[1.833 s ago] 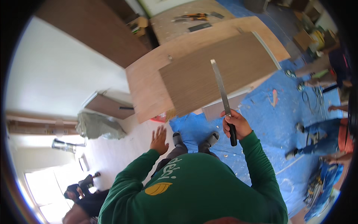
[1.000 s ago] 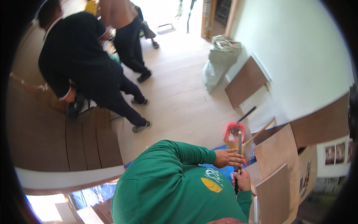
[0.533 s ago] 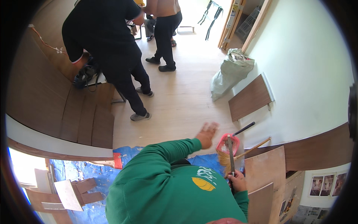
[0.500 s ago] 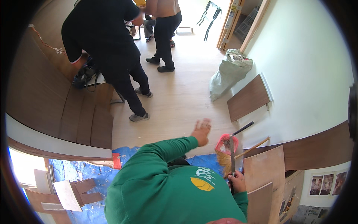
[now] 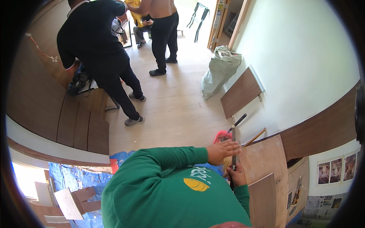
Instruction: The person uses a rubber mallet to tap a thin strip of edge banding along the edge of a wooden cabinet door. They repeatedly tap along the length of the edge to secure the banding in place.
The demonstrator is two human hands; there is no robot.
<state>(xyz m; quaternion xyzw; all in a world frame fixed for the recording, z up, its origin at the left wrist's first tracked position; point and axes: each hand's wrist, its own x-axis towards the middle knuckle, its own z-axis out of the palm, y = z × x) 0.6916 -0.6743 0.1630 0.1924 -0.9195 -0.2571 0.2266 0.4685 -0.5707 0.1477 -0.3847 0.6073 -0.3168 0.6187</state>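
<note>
My right hand [image 5: 238, 177] grips the dark handle of a long flat metal tool [image 5: 233, 141], and the blade points up and away from me. My left hand [image 5: 222, 151] reaches across from my green sleeve, its fingers resting on the blade just above the right hand. Behind the blade a red dustpan-like thing [image 5: 222, 136] lies on the floor. Right of my hands, brown plywood boards [image 5: 266, 159] stand on edge.
Two people [image 5: 100, 53] [image 5: 164, 26] stand on the pale wood floor further off. A grey sack [image 5: 219, 70] and a dark board [image 5: 241, 92] lean on the white wall. Curved brown panels [image 5: 42, 98] run along the left, with blue tarp [image 5: 76, 178] and wood offcuts below.
The view has swung from boards on blue tarp to the room. My left hand, spread out over the floor half a second ago, has come back onto the blade. The right hand kept its grip.
</note>
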